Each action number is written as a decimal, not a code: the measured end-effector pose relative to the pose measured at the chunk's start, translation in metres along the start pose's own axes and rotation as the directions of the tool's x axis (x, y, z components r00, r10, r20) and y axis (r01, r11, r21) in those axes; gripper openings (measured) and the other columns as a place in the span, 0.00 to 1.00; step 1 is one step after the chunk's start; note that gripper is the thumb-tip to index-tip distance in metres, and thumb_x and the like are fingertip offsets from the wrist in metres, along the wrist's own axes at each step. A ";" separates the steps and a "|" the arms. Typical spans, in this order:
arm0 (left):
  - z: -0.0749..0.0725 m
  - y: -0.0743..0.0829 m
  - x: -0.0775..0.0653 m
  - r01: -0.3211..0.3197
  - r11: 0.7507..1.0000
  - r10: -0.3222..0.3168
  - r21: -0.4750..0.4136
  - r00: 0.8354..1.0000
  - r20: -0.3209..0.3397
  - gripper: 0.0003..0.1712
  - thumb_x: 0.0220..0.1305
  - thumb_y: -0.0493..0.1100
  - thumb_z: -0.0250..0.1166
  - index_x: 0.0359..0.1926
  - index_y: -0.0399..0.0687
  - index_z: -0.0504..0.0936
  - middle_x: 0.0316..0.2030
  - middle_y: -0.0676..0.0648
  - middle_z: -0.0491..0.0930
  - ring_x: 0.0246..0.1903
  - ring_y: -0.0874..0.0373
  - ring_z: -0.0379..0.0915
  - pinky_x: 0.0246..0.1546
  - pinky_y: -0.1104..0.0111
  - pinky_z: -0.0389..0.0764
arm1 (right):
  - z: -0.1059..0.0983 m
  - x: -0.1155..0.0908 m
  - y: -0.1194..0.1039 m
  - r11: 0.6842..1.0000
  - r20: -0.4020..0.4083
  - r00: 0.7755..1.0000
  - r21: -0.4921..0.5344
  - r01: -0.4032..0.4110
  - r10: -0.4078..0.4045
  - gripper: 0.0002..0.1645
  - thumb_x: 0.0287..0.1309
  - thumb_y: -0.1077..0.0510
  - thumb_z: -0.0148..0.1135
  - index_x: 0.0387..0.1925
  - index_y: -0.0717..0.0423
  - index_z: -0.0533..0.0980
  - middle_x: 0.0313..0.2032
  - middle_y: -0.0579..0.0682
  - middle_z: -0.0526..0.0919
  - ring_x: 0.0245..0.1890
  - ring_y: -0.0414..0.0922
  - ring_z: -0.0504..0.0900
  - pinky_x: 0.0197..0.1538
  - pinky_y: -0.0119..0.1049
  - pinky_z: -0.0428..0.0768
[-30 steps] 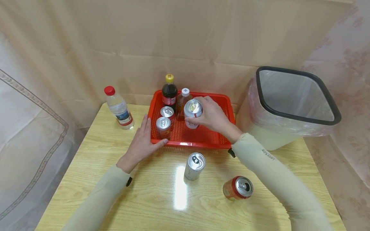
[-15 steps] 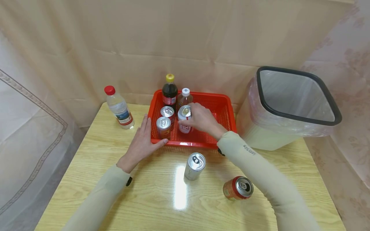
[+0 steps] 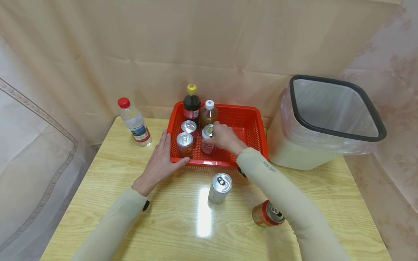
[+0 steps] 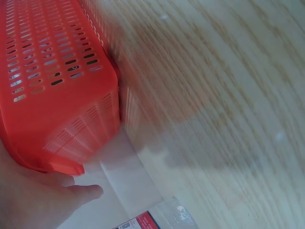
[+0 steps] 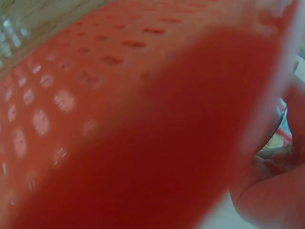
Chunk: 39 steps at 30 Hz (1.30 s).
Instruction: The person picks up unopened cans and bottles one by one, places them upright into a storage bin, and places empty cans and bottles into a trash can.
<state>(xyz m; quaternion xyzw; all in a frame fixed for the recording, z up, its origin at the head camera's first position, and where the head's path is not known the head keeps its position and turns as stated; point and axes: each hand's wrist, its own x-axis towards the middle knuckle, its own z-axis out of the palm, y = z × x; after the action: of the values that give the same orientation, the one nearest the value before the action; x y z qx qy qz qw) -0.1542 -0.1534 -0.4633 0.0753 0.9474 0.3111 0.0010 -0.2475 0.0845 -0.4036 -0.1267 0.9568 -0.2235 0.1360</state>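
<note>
The right hand (image 3: 225,138) pinches a white drink can (image 3: 206,146) inside the red plastic basket (image 3: 212,163); a crooked release could tip it into the white-capped bottle (image 3: 209,115); the left hand (image 3: 161,159), thumb spread, touches the basket

My head cam looks forward and down over the desk (image 3: 163,232), far enough back to fit my left hand (image 3: 159,160), my right hand (image 3: 228,138), the whole red basket (image 3: 209,162) and the curtain (image 3: 196,43) behind. Left wrist cam sits close in, rolled off level, facing the outside of the basket, my hand poking in lower left. Right wrist cam is so near the red plastic it's mostly blur (lovely, I know). All three catch the basket; head and left wrist also share the clear bottle (image 3: 136,125).
</note>
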 end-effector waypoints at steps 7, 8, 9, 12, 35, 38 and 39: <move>0.000 -0.003 0.001 0.004 1.000 -0.004 -0.003 1.000 -0.007 0.69 0.61 0.71 0.68 0.82 0.36 0.39 0.82 0.38 0.34 0.79 0.35 0.41 0.76 0.41 0.52 | 0.006 0.003 -0.010 0.999 -0.019 1.000 -0.047 -0.019 0.018 0.39 0.57 0.40 0.77 0.52 0.65 0.69 0.34 0.54 0.80 0.33 0.50 0.81 0.34 0.37 0.79; 0.000 -0.003 0.001 0.005 1.000 -0.005 0.000 1.000 -0.007 0.70 0.61 0.71 0.67 0.82 0.36 0.39 0.82 0.38 0.34 0.79 0.35 0.42 0.76 0.41 0.53 | 0.007 0.003 -0.011 0.999 -0.018 1.000 -0.042 -0.026 0.026 0.40 0.56 0.40 0.78 0.53 0.65 0.69 0.34 0.54 0.80 0.32 0.50 0.80 0.33 0.37 0.78; 0.000 -0.003 0.001 0.005 1.000 -0.005 0.001 1.000 -0.006 0.70 0.61 0.72 0.67 0.82 0.36 0.39 0.82 0.38 0.34 0.79 0.35 0.42 0.75 0.41 0.53 | 0.008 0.003 -0.012 0.999 -0.017 0.999 -0.039 -0.034 0.034 0.41 0.55 0.40 0.78 0.53 0.65 0.68 0.34 0.54 0.80 0.32 0.50 0.80 0.33 0.37 0.78; 0.000 -0.003 0.001 -0.001 1.000 0.001 0.004 1.000 -0.004 0.70 0.61 0.72 0.67 0.82 0.36 0.39 0.82 0.38 0.34 0.78 0.34 0.42 0.75 0.40 0.54 | 0.009 0.003 -0.013 0.999 -0.015 0.999 -0.027 -0.040 0.040 0.44 0.54 0.41 0.79 0.55 0.66 0.67 0.35 0.55 0.80 0.33 0.50 0.81 0.34 0.36 0.79; -0.002 -0.007 0.005 0.009 1.000 -0.009 0.008 1.000 0.017 0.71 0.60 0.75 0.64 0.82 0.37 0.37 0.83 0.40 0.32 0.79 0.34 0.41 0.75 0.40 0.53 | -0.040 -0.029 -0.011 0.989 0.010 0.997 0.127 0.073 -0.075 0.46 0.67 0.34 0.62 0.74 0.58 0.66 0.61 0.55 0.81 0.55 0.51 0.81 0.58 0.47 0.83; -0.003 -0.008 0.005 0.018 1.000 -0.019 0.011 0.999 0.026 0.72 0.60 0.76 0.64 0.82 0.37 0.36 0.83 0.40 0.31 0.79 0.34 0.40 0.75 0.40 0.52 | -0.046 -0.036 -0.011 0.976 -0.007 0.991 0.168 0.135 -0.136 0.45 0.68 0.32 0.59 0.75 0.55 0.66 0.66 0.53 0.77 0.62 0.52 0.78 0.63 0.50 0.79; -0.003 -0.008 0.005 0.020 1.000 -0.020 0.010 0.999 0.029 0.72 0.60 0.76 0.64 0.82 0.37 0.36 0.83 0.40 0.31 0.79 0.34 0.40 0.75 0.40 0.52 | -0.047 -0.039 -0.011 0.971 -0.016 0.987 0.177 0.163 -0.162 0.45 0.68 0.31 0.58 0.74 0.54 0.67 0.67 0.53 0.77 0.64 0.52 0.77 0.65 0.50 0.78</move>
<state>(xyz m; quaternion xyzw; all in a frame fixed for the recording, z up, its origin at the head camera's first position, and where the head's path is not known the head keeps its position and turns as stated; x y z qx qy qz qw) -0.1603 -0.1613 -0.4652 0.0701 0.9495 0.3054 0.0174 -0.2243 0.1055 -0.3498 -0.1918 0.9195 -0.3186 0.1275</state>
